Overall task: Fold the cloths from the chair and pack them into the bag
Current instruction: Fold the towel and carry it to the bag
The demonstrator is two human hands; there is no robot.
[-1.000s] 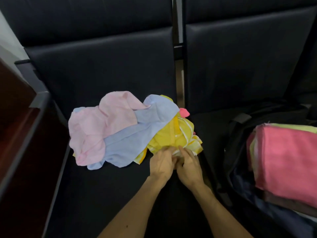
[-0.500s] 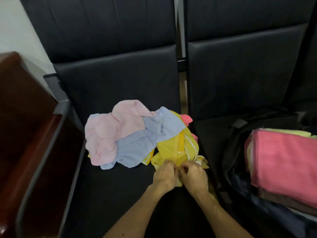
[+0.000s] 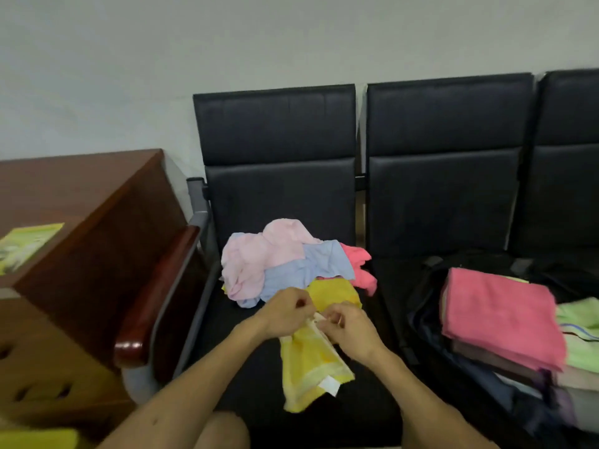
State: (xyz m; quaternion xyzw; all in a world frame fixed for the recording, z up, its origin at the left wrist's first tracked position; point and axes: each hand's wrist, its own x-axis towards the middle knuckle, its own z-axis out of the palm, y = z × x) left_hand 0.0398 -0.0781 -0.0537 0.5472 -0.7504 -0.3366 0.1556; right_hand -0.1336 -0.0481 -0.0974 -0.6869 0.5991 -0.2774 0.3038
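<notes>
A yellow cloth (image 3: 311, 364) with a white label hangs over the front of the black chair seat (image 3: 252, 351). My left hand (image 3: 285, 311) and my right hand (image 3: 350, 325) pinch its top edge close together. Behind them a heap lies on the seat: a pale pink cloth (image 3: 259, 254), a light blue cloth (image 3: 304, 267), a coral pink cloth (image 3: 361, 267) and more yellow fabric (image 3: 334, 291). On the seat to the right an open dark bag (image 3: 453, 361) holds a stack of folded cloths with a pink one (image 3: 499, 312) on top.
A wooden armrest (image 3: 155, 296) bounds the chair's left side. Beyond it stands a brown wooden desk (image 3: 84, 202) with a yellow-green leaflet (image 3: 26, 244). Folded green cloth (image 3: 580, 335) lies at the bag's right edge. My knee (image 3: 220, 429) shows at the bottom.
Both hands have lifted the yellow cloth out of the heap and drawn it toward me. The camera has tilted up and back, showing the wall and whole chairs.
</notes>
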